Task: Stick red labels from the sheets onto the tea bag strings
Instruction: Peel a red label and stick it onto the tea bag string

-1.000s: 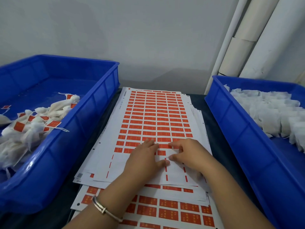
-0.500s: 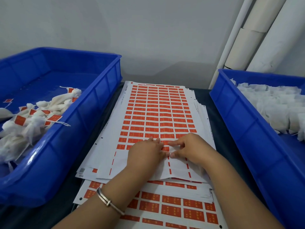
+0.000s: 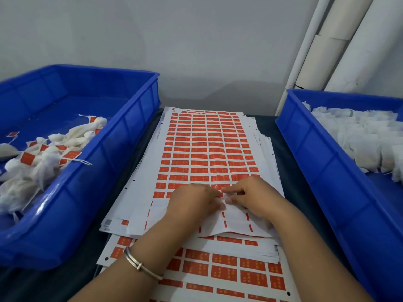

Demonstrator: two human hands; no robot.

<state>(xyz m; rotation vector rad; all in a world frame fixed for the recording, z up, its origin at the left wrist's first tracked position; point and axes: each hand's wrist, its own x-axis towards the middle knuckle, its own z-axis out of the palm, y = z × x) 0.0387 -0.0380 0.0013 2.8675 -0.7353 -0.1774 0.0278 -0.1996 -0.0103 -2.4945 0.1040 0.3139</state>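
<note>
A stack of label sheets point(image 3: 205, 149) with rows of red labels lies between two blue bins. Both hands rest on the top sheet at its lowest full row. My right hand point(image 3: 250, 199) pinches at a red label point(image 3: 222, 194) with index finger and thumb. My left hand point(image 3: 192, 203) sits knuckles up with its fingers curled down at the same spot; its fingertips are hidden. The left bin point(image 3: 122, 153) holds tea bags with red labels point(image 3: 43, 158) on their strings. The right bin point(image 3: 305, 149) holds plain white tea bags point(image 3: 362, 138).
More label sheets point(image 3: 229, 273) with larger red labels lie under the stack near me. A grey wall stands behind the dark table, and white tubes point(image 3: 335, 40) lean in the far right corner. A metal bangle point(image 3: 139, 264) circles my left wrist.
Both hands have stayed together at the lowest row of labels, with only small finger movements. The camera has tilted, so the scene sits slightly differently in view.
</note>
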